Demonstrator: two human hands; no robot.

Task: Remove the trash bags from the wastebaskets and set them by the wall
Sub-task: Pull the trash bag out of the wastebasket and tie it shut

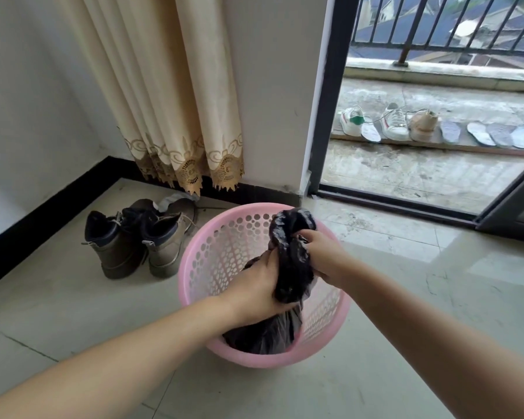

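Trash bag (288, 267), black, its body inside the pink wastebasket (200, 267) on the tiled floor (406, 297). Left hand (260, 285) grasps the gathered neck; right hand (321, 252) pinches the twisted top beside it. Boots (133, 240) stand nearby

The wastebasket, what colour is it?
Pink, with round perforations in its wall; the wastebasket shows in the head view.

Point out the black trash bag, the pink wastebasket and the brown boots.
black trash bag (291, 267): head view, on its gathered neck between the hands.
pink wastebasket (221, 252): head view, on its perforated inner wall.
brown boots (161, 252): head view, on the right boot's side.
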